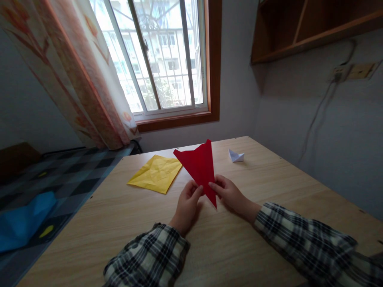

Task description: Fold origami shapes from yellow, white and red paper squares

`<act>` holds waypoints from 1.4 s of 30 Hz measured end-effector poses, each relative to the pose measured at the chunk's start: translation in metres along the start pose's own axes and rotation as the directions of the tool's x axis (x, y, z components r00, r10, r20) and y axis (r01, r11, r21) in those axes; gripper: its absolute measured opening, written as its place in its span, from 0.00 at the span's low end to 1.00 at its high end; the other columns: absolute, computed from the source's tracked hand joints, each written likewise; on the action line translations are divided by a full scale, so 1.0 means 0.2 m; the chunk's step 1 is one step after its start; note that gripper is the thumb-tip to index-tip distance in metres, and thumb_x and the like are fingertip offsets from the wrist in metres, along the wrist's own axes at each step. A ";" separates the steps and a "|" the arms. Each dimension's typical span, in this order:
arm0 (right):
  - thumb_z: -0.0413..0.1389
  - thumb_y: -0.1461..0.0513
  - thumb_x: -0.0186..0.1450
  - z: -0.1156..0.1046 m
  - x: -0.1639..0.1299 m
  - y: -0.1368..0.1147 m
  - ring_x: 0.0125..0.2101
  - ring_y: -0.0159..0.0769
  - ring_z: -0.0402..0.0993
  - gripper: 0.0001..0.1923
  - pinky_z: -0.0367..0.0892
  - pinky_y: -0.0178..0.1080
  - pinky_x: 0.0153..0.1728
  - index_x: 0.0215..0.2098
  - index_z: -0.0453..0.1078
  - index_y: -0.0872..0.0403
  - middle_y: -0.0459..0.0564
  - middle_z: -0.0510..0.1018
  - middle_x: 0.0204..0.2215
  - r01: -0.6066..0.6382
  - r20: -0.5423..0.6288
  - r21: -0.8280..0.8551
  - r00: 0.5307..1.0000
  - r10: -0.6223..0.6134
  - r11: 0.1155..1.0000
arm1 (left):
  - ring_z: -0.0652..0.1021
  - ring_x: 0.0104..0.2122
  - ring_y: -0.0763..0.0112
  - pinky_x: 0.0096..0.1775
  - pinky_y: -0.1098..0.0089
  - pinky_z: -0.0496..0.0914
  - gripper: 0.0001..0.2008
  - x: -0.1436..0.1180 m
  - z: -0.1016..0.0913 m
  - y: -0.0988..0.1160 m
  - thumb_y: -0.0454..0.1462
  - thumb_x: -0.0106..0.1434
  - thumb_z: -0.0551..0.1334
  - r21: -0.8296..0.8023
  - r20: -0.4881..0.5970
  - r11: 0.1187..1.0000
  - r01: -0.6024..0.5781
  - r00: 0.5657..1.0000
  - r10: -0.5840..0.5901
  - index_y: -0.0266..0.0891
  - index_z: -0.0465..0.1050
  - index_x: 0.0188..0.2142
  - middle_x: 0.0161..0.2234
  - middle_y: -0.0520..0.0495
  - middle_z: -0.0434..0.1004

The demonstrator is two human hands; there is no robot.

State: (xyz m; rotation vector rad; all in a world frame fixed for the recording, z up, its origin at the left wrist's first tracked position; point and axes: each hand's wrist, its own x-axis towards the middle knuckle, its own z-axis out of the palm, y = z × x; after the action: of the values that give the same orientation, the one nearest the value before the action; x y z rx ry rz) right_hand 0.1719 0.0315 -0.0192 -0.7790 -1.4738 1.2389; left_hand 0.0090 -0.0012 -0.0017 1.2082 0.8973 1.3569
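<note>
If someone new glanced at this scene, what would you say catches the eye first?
The bright red folded paper stands out first, a pointed triangle held up over the middle of the wooden table by the left hand and right hand, both pinching its lower end. Behind it to the left lies a creased yellow sheet, and farther back to the right sits a small white folded paper.

Your left hand (188, 201) and right hand (228, 192) hold the folded paper (200, 166) between them, above the table (125, 223). The flat sheet (155, 173) lies left. The paper boat (235, 156) sits behind, right.
</note>
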 end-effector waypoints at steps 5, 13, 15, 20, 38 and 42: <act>0.63 0.52 0.62 0.01 0.00 -0.02 0.29 0.33 0.68 0.13 0.62 0.37 0.30 0.34 0.72 0.54 0.46 0.76 0.31 -0.066 -0.042 0.132 0.997 0.072 0.989 | 0.79 0.36 0.66 0.46 0.62 0.73 0.12 -0.01 0.01 0.02 0.43 0.60 0.68 -0.097 -0.043 0.995 0.025 0.999 -0.030 0.38 0.69 0.34 0.34 0.49 0.79; 0.65 0.52 0.59 0.05 0.00 -0.02 0.27 0.32 0.68 0.15 0.63 0.37 0.29 0.32 0.71 0.54 0.45 0.76 0.28 -0.071 -0.078 0.193 0.993 0.087 0.979 | 0.81 0.35 0.65 0.42 0.63 0.75 0.14 -0.01 0.03 0.02 0.45 0.61 0.69 -0.165 -0.019 0.982 0.094 0.995 -0.098 0.38 0.69 0.36 0.35 0.47 0.81; 0.65 0.52 0.59 0.06 0.00 -0.02 0.27 0.32 0.68 0.15 0.63 0.37 0.29 0.32 0.71 0.54 0.45 0.76 0.28 -0.065 -0.061 0.200 0.995 0.078 0.978 | 0.82 0.37 0.63 0.43 0.61 0.75 0.16 0.00 0.03 0.02 0.44 0.59 0.70 -0.185 0.021 0.976 0.112 0.994 -0.110 0.38 0.71 0.40 0.39 0.44 0.82; 0.66 0.52 0.58 0.06 -0.01 -0.02 0.30 0.34 0.70 0.15 0.65 0.38 0.32 0.33 0.72 0.54 0.47 0.77 0.30 -0.090 -0.046 0.211 0.994 0.102 0.973 | 0.81 0.39 0.62 0.47 0.62 0.73 0.18 0.00 0.03 0.01 0.41 0.57 0.72 -0.188 0.109 0.969 0.158 0.984 -0.139 0.33 0.78 0.44 0.42 0.39 0.83; 0.64 0.49 0.60 0.02 0.00 -0.02 0.25 0.31 0.65 0.18 0.60 0.36 0.27 0.30 0.68 0.54 0.43 0.72 0.25 -0.076 -0.127 0.121 0.988 0.091 0.990 | 0.81 0.41 0.59 0.46 0.62 0.74 0.18 0.01 0.01 0.01 0.43 0.61 0.68 -0.119 0.100 0.984 0.133 0.988 -0.121 0.33 0.79 0.45 0.43 0.38 0.83; 0.64 0.48 0.60 0.01 0.00 0.01 0.23 0.31 0.64 0.18 0.59 0.36 0.25 0.30 0.68 0.53 0.42 0.70 0.23 -0.071 -0.145 0.098 0.986 0.085 0.993 | 0.81 0.40 0.59 0.43 0.63 0.75 0.17 0.01 0.00 0.01 0.43 0.61 0.68 -0.113 0.107 0.982 0.149 0.985 -0.137 0.35 0.78 0.46 0.44 0.39 0.82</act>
State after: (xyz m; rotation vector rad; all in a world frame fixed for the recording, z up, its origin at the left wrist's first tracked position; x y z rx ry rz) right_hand 0.1689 0.0315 -0.0200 -0.8551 -1.2672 1.2705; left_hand 0.0092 0.0003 0.0000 1.0873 0.8055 1.2080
